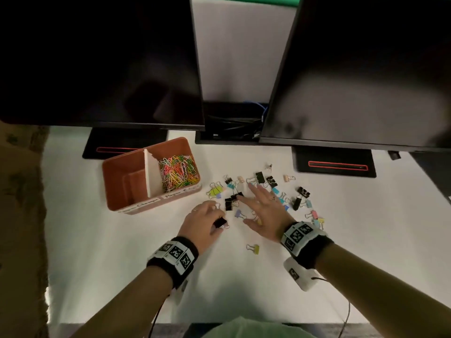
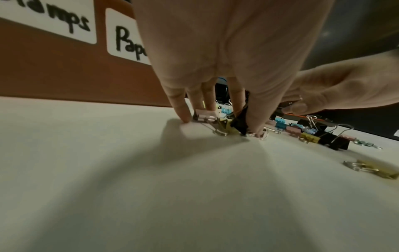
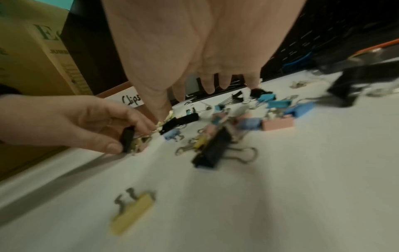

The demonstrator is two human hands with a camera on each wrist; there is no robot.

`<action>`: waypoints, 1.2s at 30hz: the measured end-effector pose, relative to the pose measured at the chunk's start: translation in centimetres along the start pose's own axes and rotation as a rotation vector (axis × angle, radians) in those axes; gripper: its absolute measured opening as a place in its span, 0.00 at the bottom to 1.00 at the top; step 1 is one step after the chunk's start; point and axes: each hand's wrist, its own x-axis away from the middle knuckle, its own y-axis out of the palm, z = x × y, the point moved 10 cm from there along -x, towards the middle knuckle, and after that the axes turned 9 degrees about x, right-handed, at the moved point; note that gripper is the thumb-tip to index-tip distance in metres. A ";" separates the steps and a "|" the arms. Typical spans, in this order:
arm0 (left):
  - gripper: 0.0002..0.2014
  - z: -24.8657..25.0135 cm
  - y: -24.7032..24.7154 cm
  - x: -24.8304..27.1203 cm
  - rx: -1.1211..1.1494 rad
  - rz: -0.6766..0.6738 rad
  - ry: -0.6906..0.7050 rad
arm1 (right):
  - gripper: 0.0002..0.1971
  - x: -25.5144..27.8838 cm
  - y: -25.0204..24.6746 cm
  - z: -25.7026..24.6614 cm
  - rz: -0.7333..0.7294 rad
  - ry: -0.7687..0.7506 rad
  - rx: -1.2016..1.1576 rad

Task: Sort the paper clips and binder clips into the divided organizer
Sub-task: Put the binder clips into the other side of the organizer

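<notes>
Head view, left hand (image 1: 203,222) pinching black binder clip (image 1: 219,222), table (image 1: 122,252)

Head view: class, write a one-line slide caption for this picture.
Left hand grips a black binder clip while the open right hand spreads over scattered binder clips beside the organizer.

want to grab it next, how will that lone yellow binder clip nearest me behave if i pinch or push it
The small yellow metal binder clip with wire handles is likely stiff and light, so a pinch should lift it easily. It lies flat on the smooth white table, so a push would probably slide it, not roll it. Its thin handles may swing when gripped.
</notes>
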 end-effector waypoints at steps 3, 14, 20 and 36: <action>0.23 -0.2 -0.4 0.4 0.040 0.032 -0.001 | 0.33 1.2 0.5 3.4 -0.035 0.130 0.100; 0.32 1.5 1.2 -1.8 -0.042 -0.073 0.085 | 0.34 5.1 -0.1 8.4 0.021 0.203 0.121; 0.26 1.9 -0.2 -0.8 -0.063 0.016 0.137 | 0.32 6.3 1.1 12.1 -0.052 0.373 0.063; 0.07 -1.0 -4.9 1.3 0.148 0.298 0.066 | 0.15 4.6 -2.6 11.2 0.152 0.313 -0.142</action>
